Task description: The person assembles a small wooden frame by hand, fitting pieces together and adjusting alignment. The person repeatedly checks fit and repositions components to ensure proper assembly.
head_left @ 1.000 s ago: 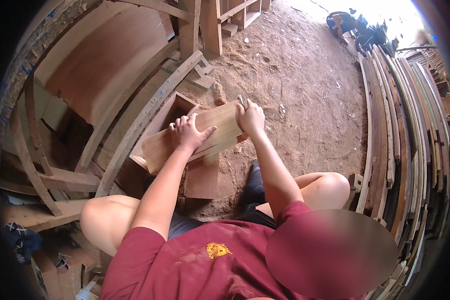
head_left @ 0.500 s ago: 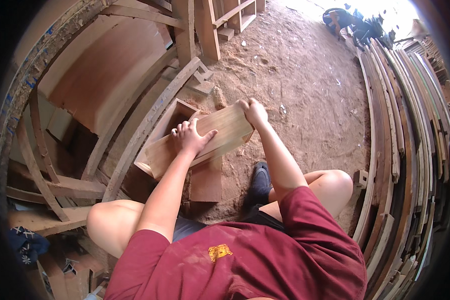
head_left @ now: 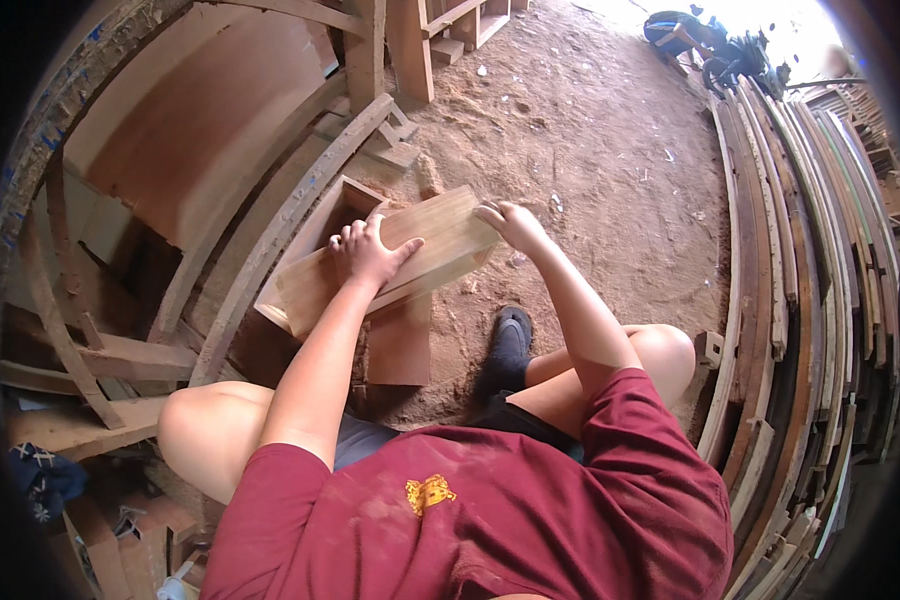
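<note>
A pale board (head_left: 435,230) forms the upper face of a shallow, drawer-like wooden box, tilted in front of my knees. Spread across the board near its far edge, my left hand (head_left: 367,253) holds it, fingers hooked toward that edge and thumb along the face. My right hand (head_left: 518,228) is at the board's right end, fingers bent and close together by the corner; anything between them is hidden. Beyond the board, an open wooden box (head_left: 348,188) shows its rim and dark inside. Below it, a reddish-brown panel (head_left: 400,345) stands near my shoe.
Curved wooden frame pieces (head_left: 260,250) and a large brown panel (head_left: 190,120) stand at left. Long planks (head_left: 760,220) are stacked at right. Sawdust covers the ground (head_left: 610,180). Dark bundled items (head_left: 715,45) lie at the far right; a cloth (head_left: 45,480) hangs at lower left.
My right hand has loosened from the board's right corner and slid slightly outward, its fingers now more extended. The left hand keeps its place on the board. The whole view has shifted slightly.
</note>
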The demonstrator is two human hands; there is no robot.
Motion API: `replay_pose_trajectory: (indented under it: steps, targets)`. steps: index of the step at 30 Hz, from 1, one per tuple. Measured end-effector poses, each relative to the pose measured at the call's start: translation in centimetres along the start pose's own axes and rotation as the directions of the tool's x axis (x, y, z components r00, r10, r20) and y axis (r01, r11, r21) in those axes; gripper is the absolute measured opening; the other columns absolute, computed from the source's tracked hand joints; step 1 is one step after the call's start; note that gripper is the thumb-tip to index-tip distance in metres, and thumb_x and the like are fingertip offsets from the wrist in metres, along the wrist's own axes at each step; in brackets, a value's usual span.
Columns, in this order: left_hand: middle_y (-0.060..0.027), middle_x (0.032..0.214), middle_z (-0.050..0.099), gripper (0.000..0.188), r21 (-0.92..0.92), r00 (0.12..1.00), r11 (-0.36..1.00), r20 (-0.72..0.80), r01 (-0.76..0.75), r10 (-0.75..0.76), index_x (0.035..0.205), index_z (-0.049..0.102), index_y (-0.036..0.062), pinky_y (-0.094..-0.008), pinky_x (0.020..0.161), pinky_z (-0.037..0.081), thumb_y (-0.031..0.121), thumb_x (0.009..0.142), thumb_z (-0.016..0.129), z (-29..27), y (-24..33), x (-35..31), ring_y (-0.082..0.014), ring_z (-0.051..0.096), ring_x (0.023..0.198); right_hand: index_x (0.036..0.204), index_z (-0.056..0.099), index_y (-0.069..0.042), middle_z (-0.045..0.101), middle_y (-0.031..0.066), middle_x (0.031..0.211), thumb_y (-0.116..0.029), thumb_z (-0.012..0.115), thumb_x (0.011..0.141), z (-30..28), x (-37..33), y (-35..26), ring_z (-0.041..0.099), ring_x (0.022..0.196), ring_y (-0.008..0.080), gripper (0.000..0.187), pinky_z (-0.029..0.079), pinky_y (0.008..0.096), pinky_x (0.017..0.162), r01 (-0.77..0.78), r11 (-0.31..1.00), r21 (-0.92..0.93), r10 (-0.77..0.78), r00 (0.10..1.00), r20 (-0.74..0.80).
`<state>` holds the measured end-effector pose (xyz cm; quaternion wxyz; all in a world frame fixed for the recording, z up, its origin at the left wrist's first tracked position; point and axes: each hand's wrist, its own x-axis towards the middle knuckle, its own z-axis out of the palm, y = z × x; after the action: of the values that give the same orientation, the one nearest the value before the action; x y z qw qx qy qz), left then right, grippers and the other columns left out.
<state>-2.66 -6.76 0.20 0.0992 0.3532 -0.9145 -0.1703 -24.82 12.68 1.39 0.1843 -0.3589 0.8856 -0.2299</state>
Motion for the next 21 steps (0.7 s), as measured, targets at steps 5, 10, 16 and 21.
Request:
replay_pose_trajectory:
  steps: [5, 10, 16, 21]
  targets:
    - [-0.0124, 0.125, 0.060, 0.101, -0.003, 0.999, 0.999, 0.017, -0.039, 0.039, 0.146, 0.048, 0.0257, -0.0553, 0.112, 0.026, 0.085, 0.067, 0.066, 0.4, 1.2, 0.5, -0.0289, 0.050, 0.126, 0.125, 0.071, -0.011, 0.070, 0.0227, 0.116, -0.059, 0.043, 0.102, -2.1, -4.4, 12.7, 0.066, 0.115, 0.0337, 0.060, 0.048, 0.0439, 0.102, -0.217, 0.976, -0.017, 0.218, 0.973, 0.073]
    - [-0.0133, 0.127, 0.057, 0.102, 0.051, 0.997, 0.998, -0.058, -0.040, 0.043, 0.145, 0.048, 0.0251, -0.0567, 0.113, 0.026, 0.088, 0.067, 0.062, 1.8, -0.6, 0.2, -0.0309, 0.048, 0.129, 0.127, 0.068, -0.006, 0.070, 0.0229, 0.116, -0.060, 0.040, 0.103, -0.9, -3.4, 2.7, 0.067, 0.109, 0.0358, 0.065, 0.049, 0.0435, 0.097, -0.151, 0.973, 0.173, 0.134, 0.985, 0.106]
    - [-0.0108, 0.128, 0.053, 0.099, 0.043, 0.970, 0.971, -0.061, -0.234, 0.237, 0.137, 0.055, 0.0204, -0.0570, 0.112, 0.023, 0.087, 0.064, 0.066, 1.1, 0.7, -0.3, -0.0296, 0.043, 0.129, 0.113, 0.071, 0.002, 0.070, 0.0264, 0.108, -0.065, 0.044, 0.098, -2.0, -2.5, 5.7, 0.068, 0.101, 0.0402, 0.074, 0.049, 0.0460, 0.092, -0.228, 0.973, 0.042, 0.226, 0.973, 0.049]
    - [-0.0179, 0.154, 0.035, 0.124, 0.091, 0.983, 0.980, 0.079, -0.174, 0.167, 0.148, 0.047, 0.0164, -0.0668, 0.119, 0.006, 0.095, 0.054, 0.063, 0.2, 1.0, -1.7, -0.0342, 0.023, 0.148, 0.111, 0.072, -0.001, 0.071, 0.0247, 0.112, -0.066, 0.046, 0.097, -1.5, 0.4, -1.7, 0.066, 0.109, 0.0409, 0.072, 0.049, 0.0447, 0.096, -0.154, 0.988, -0.026, 0.154, 0.988, -0.001]
